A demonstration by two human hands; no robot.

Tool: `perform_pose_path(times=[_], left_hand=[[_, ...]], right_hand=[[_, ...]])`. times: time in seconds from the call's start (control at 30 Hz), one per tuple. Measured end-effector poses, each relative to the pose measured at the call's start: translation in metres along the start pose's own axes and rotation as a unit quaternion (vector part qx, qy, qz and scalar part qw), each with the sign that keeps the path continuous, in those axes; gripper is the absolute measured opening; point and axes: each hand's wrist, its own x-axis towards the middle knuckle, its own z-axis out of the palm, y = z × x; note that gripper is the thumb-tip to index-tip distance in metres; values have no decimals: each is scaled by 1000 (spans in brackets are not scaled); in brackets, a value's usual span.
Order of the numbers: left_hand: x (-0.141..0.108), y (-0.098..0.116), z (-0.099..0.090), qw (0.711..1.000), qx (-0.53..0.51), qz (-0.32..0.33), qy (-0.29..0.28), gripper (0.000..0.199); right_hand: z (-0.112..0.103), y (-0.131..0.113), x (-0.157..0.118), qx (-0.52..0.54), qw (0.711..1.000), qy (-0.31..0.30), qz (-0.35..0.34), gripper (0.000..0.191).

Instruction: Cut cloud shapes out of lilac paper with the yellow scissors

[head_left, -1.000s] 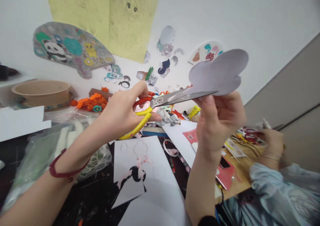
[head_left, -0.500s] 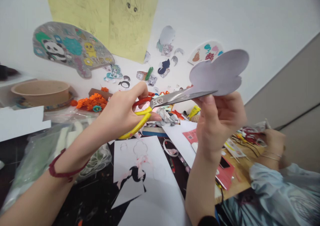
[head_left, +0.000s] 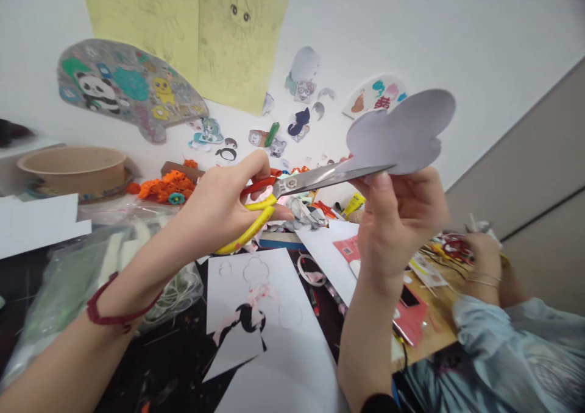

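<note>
Above a dark worktop [head_left: 183, 340], a person's left hand [head_left: 231, 203] is wrapped around the handles of red-and-yellow scissors [head_left: 291, 184], their blades at the lower edge of a cloud-shaped paper [head_left: 402, 136]. The right hand [head_left: 400, 218] pinches the paper before a white wall [head_left: 484, 41].

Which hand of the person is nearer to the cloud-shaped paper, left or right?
The right hand, which pinches the cloud-shaped paper at its lower edge. The left hand is farther away, to the left, holding scissors that reach the paper.
</note>
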Motion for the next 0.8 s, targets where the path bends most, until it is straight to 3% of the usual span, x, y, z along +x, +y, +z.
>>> perform_pose_path(times=[0.8], left_hand=[[2, 3, -2, 1000, -5, 18, 3, 49]], right_hand=[[3, -4, -1, -34, 999, 3, 11, 7]])
